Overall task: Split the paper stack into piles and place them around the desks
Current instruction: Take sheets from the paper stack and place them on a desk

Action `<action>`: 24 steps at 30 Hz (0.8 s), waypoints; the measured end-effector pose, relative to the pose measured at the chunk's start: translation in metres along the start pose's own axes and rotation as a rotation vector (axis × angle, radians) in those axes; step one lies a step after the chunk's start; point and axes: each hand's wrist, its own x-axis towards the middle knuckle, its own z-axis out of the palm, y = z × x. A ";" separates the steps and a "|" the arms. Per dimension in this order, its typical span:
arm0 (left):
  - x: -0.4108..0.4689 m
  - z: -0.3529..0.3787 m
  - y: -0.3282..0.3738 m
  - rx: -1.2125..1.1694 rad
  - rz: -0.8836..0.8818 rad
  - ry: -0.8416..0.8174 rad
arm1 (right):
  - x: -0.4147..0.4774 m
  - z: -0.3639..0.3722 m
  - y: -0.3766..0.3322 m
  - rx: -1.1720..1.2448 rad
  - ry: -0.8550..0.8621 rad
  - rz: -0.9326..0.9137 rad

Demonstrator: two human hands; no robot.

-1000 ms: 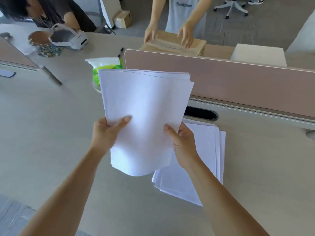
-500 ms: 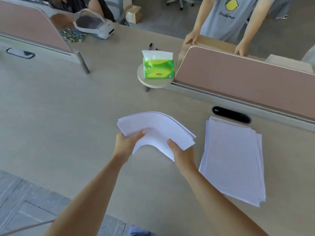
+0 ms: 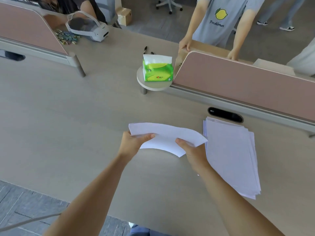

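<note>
A sheaf of white paper arches just above the beige desk, held at both ends. My left hand grips its left edge, thumb on top. My right hand grips its right edge. A second pile of white sheets lies flat on the desk to the right, slightly fanned, just below the cable slot.
A green tissue pack sits on a small round stand beside the pink divider. Another pink divider is at the far left. A white headset and two pens lie farther back. A person in a grey shirt holds a cardboard box across the desk.
The sheaf was upright in front of me, then came down and to the left, away from the pile on the desk. It has flattened into an arch. My view has shifted left.
</note>
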 end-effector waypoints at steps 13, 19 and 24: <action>-0.008 -0.004 -0.012 0.050 -0.057 -0.005 | -0.001 -0.016 0.012 -0.132 -0.151 0.070; -0.014 0.001 -0.001 0.290 -0.059 0.189 | 0.007 -0.020 0.000 -0.311 -0.209 -0.079; -0.034 -0.018 0.045 0.371 -0.030 0.366 | 0.019 0.002 -0.048 -0.335 -0.359 -0.174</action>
